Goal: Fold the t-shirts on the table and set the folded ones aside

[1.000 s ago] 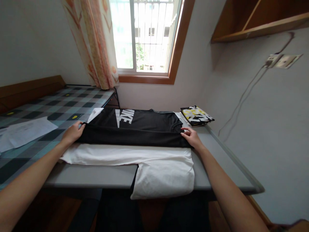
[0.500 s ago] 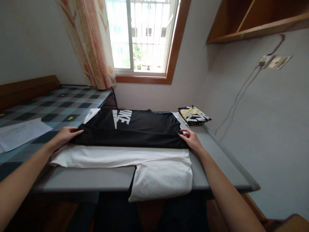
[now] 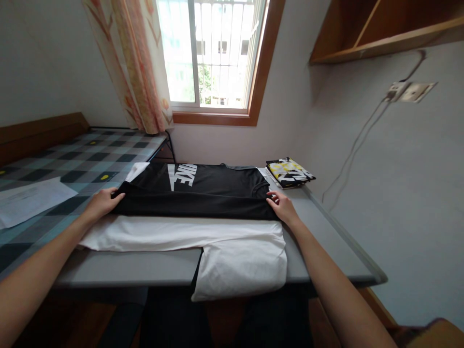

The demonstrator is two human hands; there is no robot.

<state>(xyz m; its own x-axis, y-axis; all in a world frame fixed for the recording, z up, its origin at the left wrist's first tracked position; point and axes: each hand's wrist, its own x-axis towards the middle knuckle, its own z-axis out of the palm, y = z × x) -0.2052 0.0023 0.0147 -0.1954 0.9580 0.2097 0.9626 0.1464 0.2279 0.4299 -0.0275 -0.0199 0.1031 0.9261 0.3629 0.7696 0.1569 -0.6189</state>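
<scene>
A black T-shirt point(image 3: 224, 180) with white NIKE lettering lies sideways across the table, its near side folded over into a long strip. Beneath and in front of it is a white garment point(image 3: 242, 263), whose sleeve-like part hangs over the table's front edge. My left hand point(image 3: 104, 202) pinches the left end of the folded black strip between thumb and fingers. At the opposite end, by the collar, my right hand point(image 3: 282, 206) has its thumb and fingers closed on the black cloth.
A folded black, white and yellow garment point(image 3: 291, 172) sits at the table's back right. The grey table point(image 3: 337, 241) meets the wall on the right. To the left stands a bed with a checked cover point(image 3: 87, 159) and paper sheets point(image 3: 36, 199). A shelf point(image 3: 391, 41) hangs above right.
Both hands have shifted slightly, the left one a little inward, still at the two ends of the black T-shirt's fold. The clothes lie almost as before.
</scene>
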